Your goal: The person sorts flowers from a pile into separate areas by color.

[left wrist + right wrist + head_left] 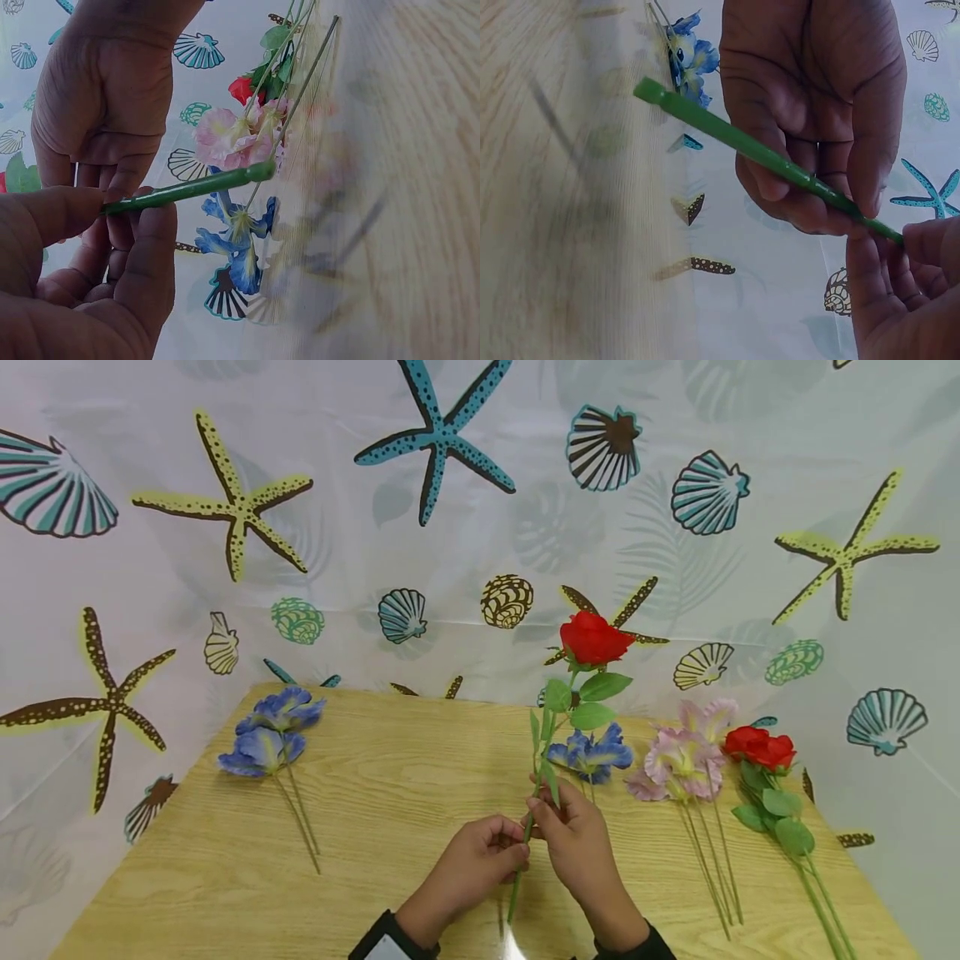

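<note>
A red rose (595, 639) with green leaves stands nearly upright above the table, held by its stem in both hands. My left hand (480, 860) pinches the lower stem between thumb and fingers. Just above it, my right hand (576, 835) grips the stem below the leaves. The stem's cut end (259, 171) points toward the table in the left wrist view. In the right wrist view the green stem (735, 139) crosses in front of the left palm. Behind my right hand lies a blue flower (592, 753), its stem partly hidden.
Two blue flowers (273, 731) lie at the left of the wooden table (390, 760). To the right are several pink flowers (686, 756), and beyond them red roses (759, 748) with long green stems. A cloth (337, 552) printed with shells and starfish hangs behind.
</note>
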The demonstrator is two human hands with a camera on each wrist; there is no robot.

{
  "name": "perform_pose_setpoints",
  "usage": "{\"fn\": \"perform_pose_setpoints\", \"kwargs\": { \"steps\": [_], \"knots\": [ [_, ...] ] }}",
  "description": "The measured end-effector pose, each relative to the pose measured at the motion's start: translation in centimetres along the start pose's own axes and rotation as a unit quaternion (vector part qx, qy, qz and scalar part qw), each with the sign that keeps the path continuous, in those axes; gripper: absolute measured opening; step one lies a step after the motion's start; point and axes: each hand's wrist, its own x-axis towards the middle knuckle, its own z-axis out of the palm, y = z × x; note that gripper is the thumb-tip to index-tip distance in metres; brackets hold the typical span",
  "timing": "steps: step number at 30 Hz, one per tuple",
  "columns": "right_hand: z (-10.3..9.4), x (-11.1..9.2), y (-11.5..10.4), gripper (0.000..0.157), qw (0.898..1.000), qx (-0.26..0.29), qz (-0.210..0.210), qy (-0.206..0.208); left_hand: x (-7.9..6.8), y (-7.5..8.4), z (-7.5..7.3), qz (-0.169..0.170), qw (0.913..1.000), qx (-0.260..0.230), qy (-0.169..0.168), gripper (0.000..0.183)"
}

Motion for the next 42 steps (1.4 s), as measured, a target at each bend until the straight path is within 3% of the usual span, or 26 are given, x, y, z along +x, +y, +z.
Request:
{"fn": "perform_pose_setpoints", "kwargs": {
  "steps": [15,18,20,22,24,29,32,33,35,38,42],
  "knots": [
    [-0.7,0.1,-0.3,0.027,0.999,-0.026,0.019,-0.001,-0.1,0.0,0.4,-0.008,0.9999,-0.002,-0.013,0.017],
    [-0.8,0.2,-0.4,0.027,0.999,-0.034,0.019,0.003,0.0,-0.1,0.2,-0.002,0.9994,0.032,-0.016,0.023],
    [-0.9,0.2,-0.5,0.027,0.999,-0.045,0.018,0.008,0.0,-0.2,0.0,0.006,0.9957,0.09,-0.021,0.037],
    [-1.1,0.2,-0.6,0.027,0.998,-0.059,0.017,0.015,0.0,-0.3,-0.4,0.018,0.9839,0.175,-0.029,0.054],
    [-1.3,0.2,-0.6,0.029,0.997,-0.073,0.016,0.023,-0.1,-0.4,-0.8,0.024,0.9644,0.261,-0.035,0.07],
    [-1.9,0.5,-0.5,0.039,0.994,-0.097,0.021,0.039,-0.7,-0.5,-2.0,0.042,0.8913,0.451,-0.002,0.086],
    [-2.4,0.7,-0.4,0.038,0.992,-0.11,0.026,0.048,-1.0,-0.7,-3.2,0.044,0.8498,0.524,0.043,0.089],
    [-2.6,0.7,-0.3,0.037,0.992,-0.114,0.028,0.052,-1.1,-0.8,-3.7,0.042,0.8418,0.535,0.057,0.09],
    [-3.1,0.8,-0.3,0.037,0.99,-0.122,0.027,0.058,-1.1,-0.8,-4.7,0.034,0.8319,0.548,0.084,0.09],
    [-4.3,1.0,-0.2,0.039,0.987,-0.142,0.028,0.068,-1.2,-0.8,-6.7,0.019,0.8306,0.544,0.118,0.091],
    [-6.8,1.3,0.0,0.042,0.975,-0.194,0.037,0.106,-1.3,-1.2,-9.5,-0.004,0.8279,0.538,0.16,0.095]
  ]
}}
